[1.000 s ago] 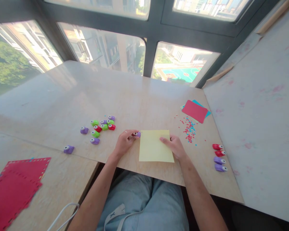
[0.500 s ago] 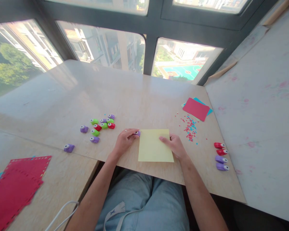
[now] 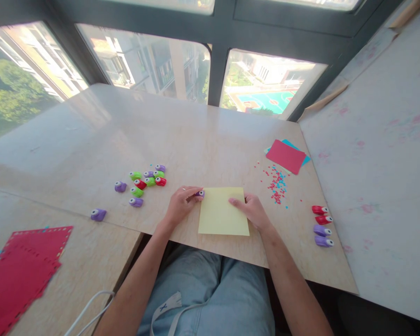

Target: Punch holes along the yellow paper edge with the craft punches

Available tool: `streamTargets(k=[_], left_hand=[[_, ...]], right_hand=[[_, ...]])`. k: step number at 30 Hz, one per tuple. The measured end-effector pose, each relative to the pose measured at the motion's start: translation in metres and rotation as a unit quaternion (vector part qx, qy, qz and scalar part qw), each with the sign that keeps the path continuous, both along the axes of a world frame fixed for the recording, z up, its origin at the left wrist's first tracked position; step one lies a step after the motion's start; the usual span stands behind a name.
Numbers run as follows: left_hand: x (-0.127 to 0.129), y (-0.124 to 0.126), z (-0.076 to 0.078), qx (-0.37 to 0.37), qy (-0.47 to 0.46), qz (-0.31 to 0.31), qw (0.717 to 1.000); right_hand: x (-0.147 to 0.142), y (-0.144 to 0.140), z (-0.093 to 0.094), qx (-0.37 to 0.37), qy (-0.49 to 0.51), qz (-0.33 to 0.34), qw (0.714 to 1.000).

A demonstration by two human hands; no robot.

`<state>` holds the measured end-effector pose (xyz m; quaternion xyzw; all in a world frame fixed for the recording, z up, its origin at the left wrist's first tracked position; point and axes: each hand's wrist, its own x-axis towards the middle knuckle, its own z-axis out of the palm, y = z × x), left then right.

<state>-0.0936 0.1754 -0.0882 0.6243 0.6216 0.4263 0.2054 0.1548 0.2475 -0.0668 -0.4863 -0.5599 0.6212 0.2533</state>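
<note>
A yellow paper sheet (image 3: 221,215) lies flat near the table's front edge. My left hand (image 3: 180,204) grips a small purple punch (image 3: 200,193) at the sheet's upper left corner. My right hand (image 3: 252,210) rests on the sheet's right side, fingers pressing the paper down.
A cluster of green, red and purple punches (image 3: 145,181) lies left of my hands, with a lone purple punch (image 3: 98,214) further left. Red and purple punches (image 3: 322,225) sit at right. Red and blue sheets (image 3: 286,155) and scattered confetti (image 3: 276,184) lie beyond. Punched red paper (image 3: 21,273) covers the lower left table.
The view has drifted slightly; both hands and the yellow sheet stay almost where they were, the sheet shifted a little left.
</note>
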Motion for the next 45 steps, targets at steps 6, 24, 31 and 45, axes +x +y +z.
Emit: streamTargets(k=[6,24,31,45], left_hand=[[0.001,0.000,-0.001,-0.029,-0.009,0.006,1.000],[-0.001,-0.024,0.012,-0.014,-0.003,0.043,0.999],[0.000,-0.021,0.011,0.000,0.007,0.054,0.999],[0.001,-0.020,0.013,0.006,0.027,0.049,0.998]], right_hand=[[-0.002,0.001,-0.001,0.009,-0.017,0.010,1.000],[-0.010,0.003,0.008,-0.016,-0.097,0.037,0.994],[-0.009,0.001,0.009,-0.045,-0.103,0.021,0.993],[-0.006,-0.002,0.012,-0.068,-0.115,0.015,0.991]])
